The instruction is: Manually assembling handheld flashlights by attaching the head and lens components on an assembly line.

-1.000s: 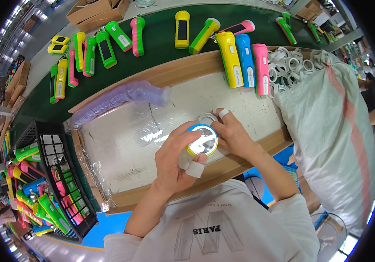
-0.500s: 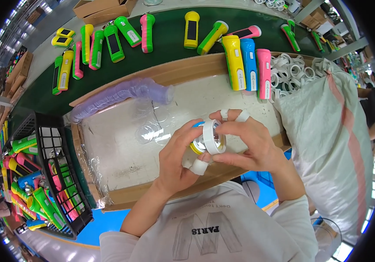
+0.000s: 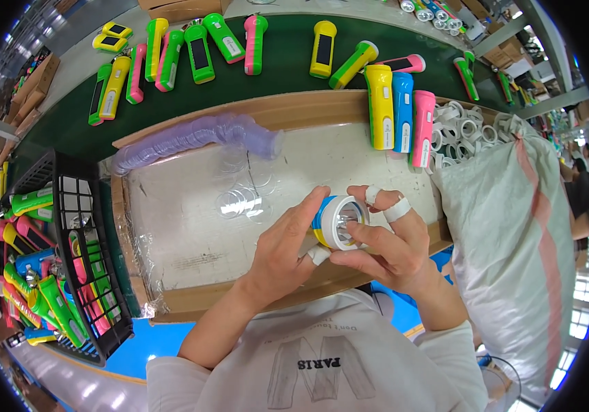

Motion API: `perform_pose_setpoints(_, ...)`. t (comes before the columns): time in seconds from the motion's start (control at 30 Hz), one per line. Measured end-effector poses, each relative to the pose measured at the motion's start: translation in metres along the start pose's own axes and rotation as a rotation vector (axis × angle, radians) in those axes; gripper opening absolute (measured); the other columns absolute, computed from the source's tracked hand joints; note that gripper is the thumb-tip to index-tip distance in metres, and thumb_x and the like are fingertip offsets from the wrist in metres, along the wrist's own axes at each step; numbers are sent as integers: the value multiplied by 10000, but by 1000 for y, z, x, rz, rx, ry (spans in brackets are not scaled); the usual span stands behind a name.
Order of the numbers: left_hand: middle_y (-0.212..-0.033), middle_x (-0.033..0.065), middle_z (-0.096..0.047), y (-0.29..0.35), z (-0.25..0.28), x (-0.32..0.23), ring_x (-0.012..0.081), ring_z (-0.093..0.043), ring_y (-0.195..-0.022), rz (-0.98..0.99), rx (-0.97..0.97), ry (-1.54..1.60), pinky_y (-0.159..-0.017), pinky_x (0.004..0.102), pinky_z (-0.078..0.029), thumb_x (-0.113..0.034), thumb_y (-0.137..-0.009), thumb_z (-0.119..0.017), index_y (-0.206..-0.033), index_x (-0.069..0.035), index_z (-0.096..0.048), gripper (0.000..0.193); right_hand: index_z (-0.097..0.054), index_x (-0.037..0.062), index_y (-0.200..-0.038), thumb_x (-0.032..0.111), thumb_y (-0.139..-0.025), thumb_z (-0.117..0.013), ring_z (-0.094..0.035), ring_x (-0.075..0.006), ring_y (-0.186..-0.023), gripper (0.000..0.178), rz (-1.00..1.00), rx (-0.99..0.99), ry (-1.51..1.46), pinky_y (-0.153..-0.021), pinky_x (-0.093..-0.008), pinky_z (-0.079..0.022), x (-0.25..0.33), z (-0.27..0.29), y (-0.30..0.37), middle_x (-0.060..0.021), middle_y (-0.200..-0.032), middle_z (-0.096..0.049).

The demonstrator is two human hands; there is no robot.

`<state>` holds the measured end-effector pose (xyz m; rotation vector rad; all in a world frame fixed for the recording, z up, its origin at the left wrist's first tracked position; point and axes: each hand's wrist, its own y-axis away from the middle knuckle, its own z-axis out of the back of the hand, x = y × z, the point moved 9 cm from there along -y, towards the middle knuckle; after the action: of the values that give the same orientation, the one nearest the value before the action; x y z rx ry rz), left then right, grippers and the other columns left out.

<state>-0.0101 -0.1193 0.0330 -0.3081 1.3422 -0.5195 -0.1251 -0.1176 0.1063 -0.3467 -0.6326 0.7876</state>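
Note:
A blue-and-yellow flashlight (image 3: 318, 224) is between my hands above the tray, its lamp end turned to the right. Its silver reflector shows inside a white ring (image 3: 333, 221) at that end. My left hand (image 3: 277, 250) is closed round the body, which it mostly hides. My right hand (image 3: 404, 247) has its thumb at the ring's lower edge and a fingertip over the reflector; white tape wraps some of its fingers. Loose clear discs (image 3: 239, 203) lie on the tray to the left, below a long stack of purplish clear discs (image 3: 191, 143).
The tray (image 3: 185, 275) has cardboard edges. Yellow, blue and pink flashlights (image 3: 402, 113) stand at its far right, beside piled white rings (image 3: 465, 129) and a bulging white sack (image 3: 507, 213). A black basket (image 3: 95, 275) of flashlights stands left. More flashlights (image 3: 200, 55) line the green table.
The flashlight has turned so its ringed end shows more openly, with more blue visible. My right fingers have shifted from the ring's top onto the lamp opening. The whole view has shifted slightly.

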Motion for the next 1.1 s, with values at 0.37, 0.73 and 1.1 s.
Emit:
perform_pose_setpoints(0.37,-1145,233,-602,4,-1,-25,291,-675,-913,-217,50,-533,-687,310,-575,-180,-779,-706,-1162,-212,-589,402,-629,-22,-802,314,-632,-868,-678,-346,-883,446,16,-19,43,-649,-367,-562,2,-4,1,-225,-1033,-626)
perform_pose_setpoints(0.73,-1113,243,-573,18,-11,-41,309,-657,-931,-306,-36,-623,-759,335,-575,-160,-791,-684,-1008,-186,-629,225,-537,-51,-1265,174,-697,-778,-583,-277,-787,657,-64,577,171,-725,-384,-538,20,-15,-18,-173,-1008,-598)
perform_pose_setpoints(1.1,-1127,230,-564,22,-13,-41,324,-635,-974,-263,-50,-593,-814,334,-551,-185,-787,-690,-875,-177,-626,110,-538,-6,-1253,192,-737,-791,-622,-281,-854,608,-190,558,301,-665,-329,-542,11,-8,-8,-215,-1159,-535)
